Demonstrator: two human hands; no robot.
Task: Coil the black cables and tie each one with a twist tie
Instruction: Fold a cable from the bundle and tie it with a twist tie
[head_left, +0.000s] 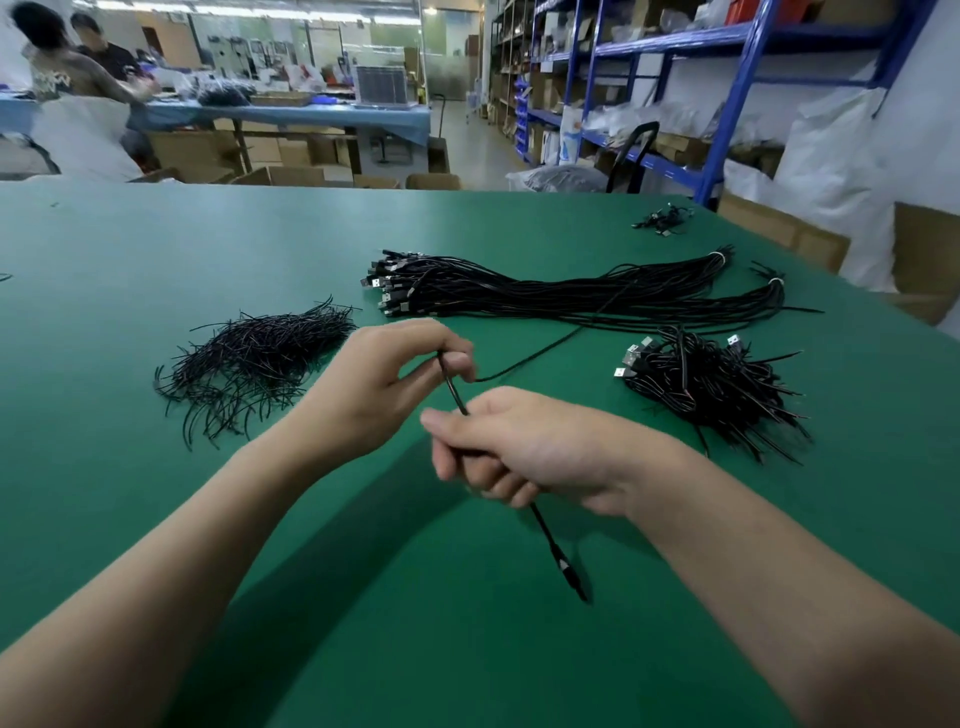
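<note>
Left hand (384, 384): raised above the table, thumb and forefinger pinching a single black cable (454, 389) at a bend.
Right hand (530, 447): just below and beside the left, fingers curled round the same cable, which passes through the fist.
Black cable: a short taut run links the two hands. Its plug end (566, 566) hangs below the right hand over the table. The other way, it arcs from the left hand's pinch back toward the long bundle.
Long bundle (571, 291): dozens of straight black cables lying across the middle of the table, plugs fanned out at the left end, pale bands binding them at the right end.
Twist ties (254, 364): a loose black pile on the table to the left of the hands, apart from the cables.
Smaller heap (717, 384): more black cables to the right of the hands, silver plugs showing at its left edge.
Far corner: a few black cables (665, 218) lie on their own near the table's far right edge.
Table (156, 249): covered in a green mat.
Background: blue shelving (727, 104) stacked with boxes and bags stands at the right. Two people (78, 57) are at another table (311, 111) at the far left.
</note>
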